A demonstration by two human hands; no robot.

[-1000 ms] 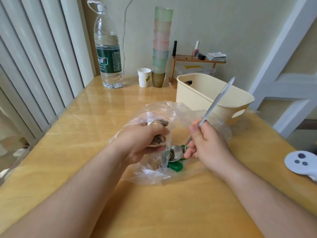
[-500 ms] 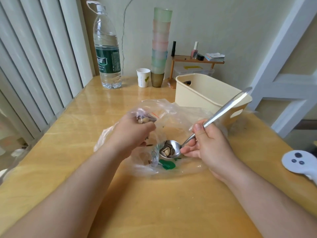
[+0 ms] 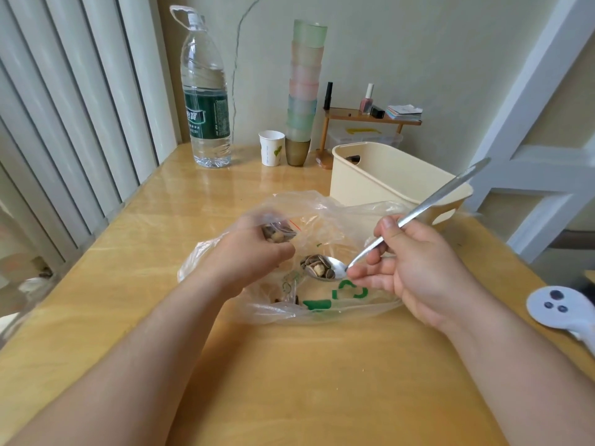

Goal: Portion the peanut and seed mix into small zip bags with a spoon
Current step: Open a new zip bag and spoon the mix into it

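A: Head view — the right hand point(image 3: 428, 272) pinches the handle of the metal spoon point(image 3: 380, 246), thumb on top, the handle angling up to the right past the cream basket point(image 3: 386, 178).

B: And the bowl of the spoon?

A: Loaded with peanut and seed mix point(image 3: 317, 266), hovering over the big clear plastic bag point(image 3: 335, 226) that lies crumpled on the wooden counter point(image 3: 289, 381), green print showing at its near edge.

B: The left hand?

A: The left hand point(image 3: 248, 255) is curled round a small zip bag point(image 3: 278, 233) with some mix already in it, held just left of the spoon's bowl — close, not touching as far as I can see.

B: Anything else out there?

A: At the back, a large water bottle point(image 3: 206, 101), a paper cup point(image 3: 271, 147) beside a tall stack of pastel cups point(image 3: 304, 88), and a little wooden shelf point(image 3: 370, 115). A white controller point(image 3: 560, 309) sits at the right edge.
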